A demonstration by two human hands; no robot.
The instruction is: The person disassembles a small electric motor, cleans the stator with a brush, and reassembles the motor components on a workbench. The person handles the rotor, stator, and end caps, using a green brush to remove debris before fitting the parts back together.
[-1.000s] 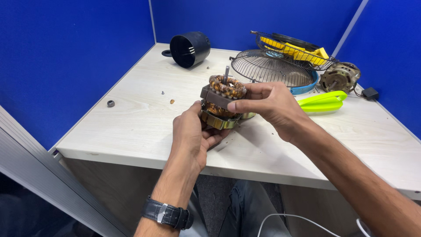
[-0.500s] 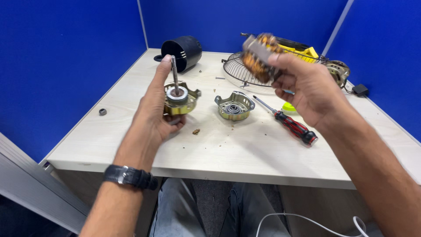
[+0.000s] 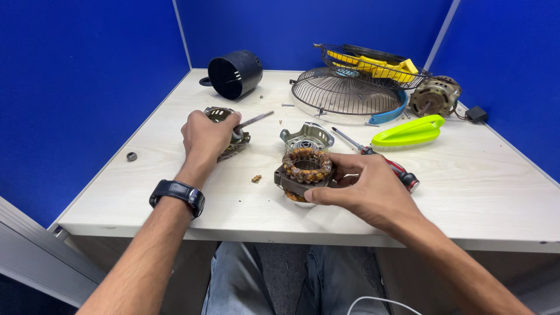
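My left hand [image 3: 205,137] rests on the pale desk [image 3: 146,192], closed over a metal motor end cover with its rotor [image 3: 228,129]; the steel shaft [image 3: 254,119] sticks out to the right. My right hand [image 3: 366,191] grips a motor stator [image 3: 305,172], a dark steel block with a ring of copper winding, which sits on the desk near the front edge. A second silver end cover [image 3: 307,136] lies just behind the stator.
A red-handled screwdriver [image 3: 382,161] lies right of the stator. Farther back are a black round housing [image 3: 234,73], wire fan guards [image 3: 345,91] with yellow blades, another motor [image 3: 434,96], a lime green part [image 3: 409,132]. A small washer [image 3: 132,156] and crumbs lie on the left.
My right hand has brought the stator down from the air onto the desk. My left hand has lowered the rotor and cover to the desk, tipping the shaft sideways.
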